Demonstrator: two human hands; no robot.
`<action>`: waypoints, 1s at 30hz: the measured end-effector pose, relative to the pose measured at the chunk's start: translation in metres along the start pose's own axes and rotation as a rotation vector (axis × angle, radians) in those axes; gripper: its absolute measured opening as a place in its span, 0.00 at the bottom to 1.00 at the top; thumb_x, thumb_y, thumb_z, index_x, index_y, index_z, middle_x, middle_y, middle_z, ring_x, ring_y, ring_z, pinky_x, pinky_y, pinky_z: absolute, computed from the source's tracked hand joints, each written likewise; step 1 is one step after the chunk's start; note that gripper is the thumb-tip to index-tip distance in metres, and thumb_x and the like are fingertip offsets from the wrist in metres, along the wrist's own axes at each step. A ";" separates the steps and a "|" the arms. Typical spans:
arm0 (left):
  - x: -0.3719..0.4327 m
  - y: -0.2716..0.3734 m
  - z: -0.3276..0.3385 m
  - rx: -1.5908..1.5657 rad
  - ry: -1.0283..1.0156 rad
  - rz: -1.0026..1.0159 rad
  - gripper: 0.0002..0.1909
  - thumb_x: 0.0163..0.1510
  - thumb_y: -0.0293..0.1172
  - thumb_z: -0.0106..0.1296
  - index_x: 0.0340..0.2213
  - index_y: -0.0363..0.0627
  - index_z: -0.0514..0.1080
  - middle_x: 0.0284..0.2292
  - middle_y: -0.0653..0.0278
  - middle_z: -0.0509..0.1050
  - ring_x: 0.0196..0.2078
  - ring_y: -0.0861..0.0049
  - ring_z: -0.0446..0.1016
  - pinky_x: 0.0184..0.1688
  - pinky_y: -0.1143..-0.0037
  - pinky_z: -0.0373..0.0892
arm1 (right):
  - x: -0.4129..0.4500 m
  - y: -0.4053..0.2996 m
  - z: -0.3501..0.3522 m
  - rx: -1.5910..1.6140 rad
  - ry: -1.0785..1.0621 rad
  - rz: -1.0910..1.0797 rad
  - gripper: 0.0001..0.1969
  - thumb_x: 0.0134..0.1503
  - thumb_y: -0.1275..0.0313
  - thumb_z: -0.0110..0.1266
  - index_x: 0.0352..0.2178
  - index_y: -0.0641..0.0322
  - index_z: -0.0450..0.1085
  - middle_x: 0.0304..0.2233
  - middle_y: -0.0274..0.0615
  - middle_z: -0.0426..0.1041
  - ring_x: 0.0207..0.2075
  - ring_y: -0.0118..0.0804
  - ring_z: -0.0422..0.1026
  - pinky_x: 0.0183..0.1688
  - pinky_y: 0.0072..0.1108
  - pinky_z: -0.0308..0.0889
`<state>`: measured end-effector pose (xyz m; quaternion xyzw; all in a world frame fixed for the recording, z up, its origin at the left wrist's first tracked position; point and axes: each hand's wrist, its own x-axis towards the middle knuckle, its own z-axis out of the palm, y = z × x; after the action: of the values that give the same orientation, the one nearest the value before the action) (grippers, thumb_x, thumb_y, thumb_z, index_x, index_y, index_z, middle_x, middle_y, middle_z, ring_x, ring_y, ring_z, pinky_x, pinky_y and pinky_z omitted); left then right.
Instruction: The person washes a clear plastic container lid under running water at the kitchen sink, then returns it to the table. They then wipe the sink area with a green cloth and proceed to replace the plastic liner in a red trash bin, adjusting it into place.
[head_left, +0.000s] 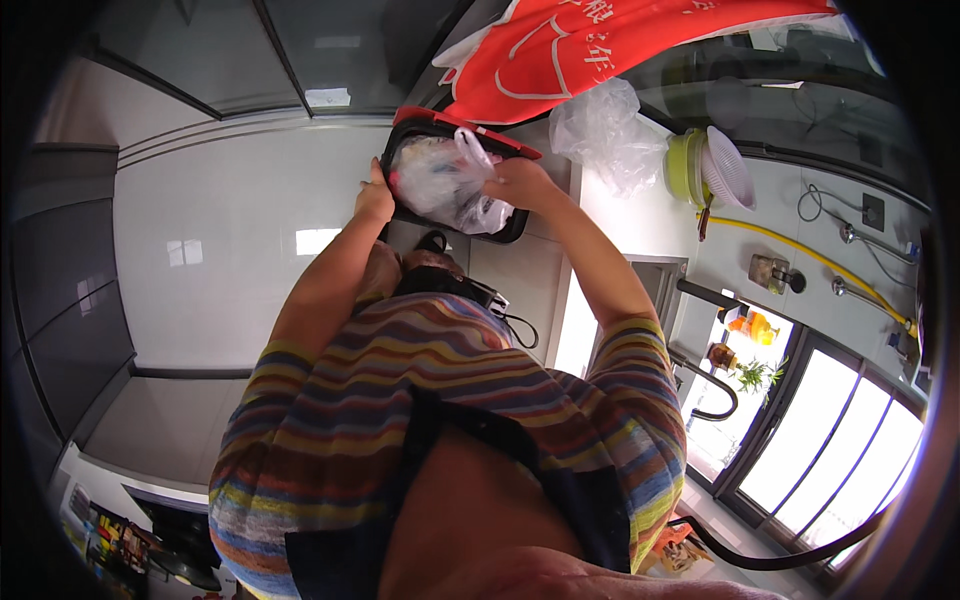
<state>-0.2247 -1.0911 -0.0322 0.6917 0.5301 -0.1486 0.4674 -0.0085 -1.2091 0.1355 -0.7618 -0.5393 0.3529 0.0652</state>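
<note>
A black bin (499, 234) with a red edge is in front of me, tilted so that its mouth faces up toward the camera. Inside it sits a filled, whitish plastic bag (442, 187), its contents too blurred to tell. My left hand (375, 196) grips the bin's left rim, thumb pointing up along the side. At the right part of the mouth, my right hand (521, 184) is closed on the bag's gathered plastic, beside a loop that stands up like a handle. The fingertips of my right hand are partly hidden in the plastic.
A red cloth with white writing (540, 60) hangs just beyond the bin. To the right, a crumpled clear plastic bag (607, 135) lies on the white counter (637, 217), near a green basin (682, 165) and a white colander (727, 169). A black faucet (712, 390) juts out nearer me.
</note>
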 end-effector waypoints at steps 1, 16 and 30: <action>0.001 -0.002 0.001 -0.008 0.004 0.015 0.43 0.47 0.19 0.40 0.58 0.57 0.29 0.50 0.29 0.53 0.45 0.44 0.67 0.46 0.65 0.66 | -0.004 0.001 -0.001 0.004 0.005 0.034 0.18 0.41 0.56 0.53 0.26 0.62 0.71 0.24 0.51 0.71 0.29 0.47 0.71 0.32 0.31 0.65; -0.011 0.000 -0.016 -0.254 -0.098 0.018 0.37 0.49 0.18 0.33 0.58 0.55 0.36 0.53 0.46 0.56 0.42 0.52 0.69 0.27 0.72 0.75 | -0.050 0.008 -0.018 0.901 0.404 0.119 0.09 0.45 0.75 0.52 0.13 0.56 0.65 0.12 0.25 0.62 0.14 0.18 0.60 0.17 0.15 0.52; -0.008 -0.007 -0.010 -0.195 -0.031 0.016 0.35 0.51 0.19 0.31 0.58 0.60 0.38 0.53 0.55 0.59 0.41 0.57 0.71 0.24 0.74 0.75 | -0.123 -0.067 -0.155 1.230 0.899 0.048 0.05 0.43 0.73 0.44 0.20 0.64 0.61 0.13 0.30 0.53 0.10 0.25 0.51 0.11 0.16 0.46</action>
<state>-0.2366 -1.0875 -0.0249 0.6448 0.5294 -0.1034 0.5416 0.0128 -1.2453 0.3402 -0.6702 -0.1504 0.2470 0.6835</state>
